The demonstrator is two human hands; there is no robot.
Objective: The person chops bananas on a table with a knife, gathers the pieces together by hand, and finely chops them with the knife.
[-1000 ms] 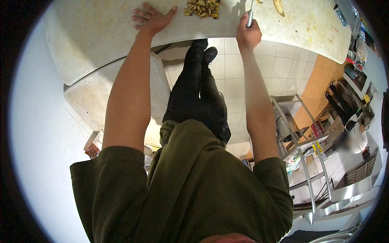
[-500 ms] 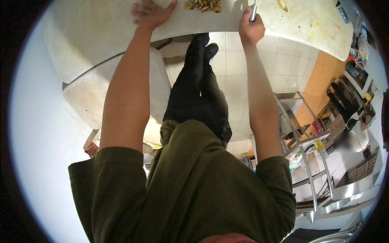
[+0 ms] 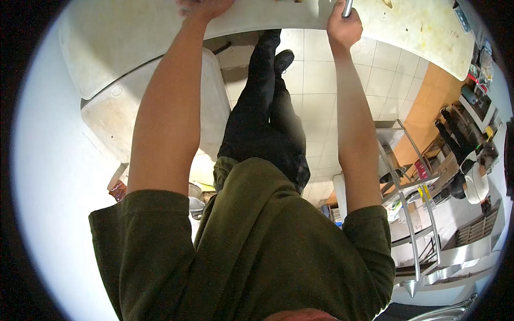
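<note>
At the top edge of the view, my left hand [image 3: 206,7] is over the white table [image 3: 267,18], partly cut off by the frame. Its visible fingers are apart, slightly blurred, and hold nothing I can see. My right hand [image 3: 345,31] is closed around the silver handle of a knife [image 3: 348,7] at the table's near edge; the blade lies out of view. Between the hands, only the lower edge of a pile of small brownish-yellow pieces [image 3: 292,1] shows. A yellowish strip [image 3: 387,3] lies to the right of the knife.
Below the table on the left is a second pale surface [image 3: 144,117]. A metal rack [image 3: 409,214] stands to my right on the tiled floor [image 3: 318,112]. Beyond it, another person [image 3: 474,179] is near cluttered shelving. Small items sit by the table's right end.
The view has shifted, so the table and both hands sit higher and the pile is nearly out of frame. My right hand still grips the knife; my left hand's fingers are now mostly cut off.
</note>
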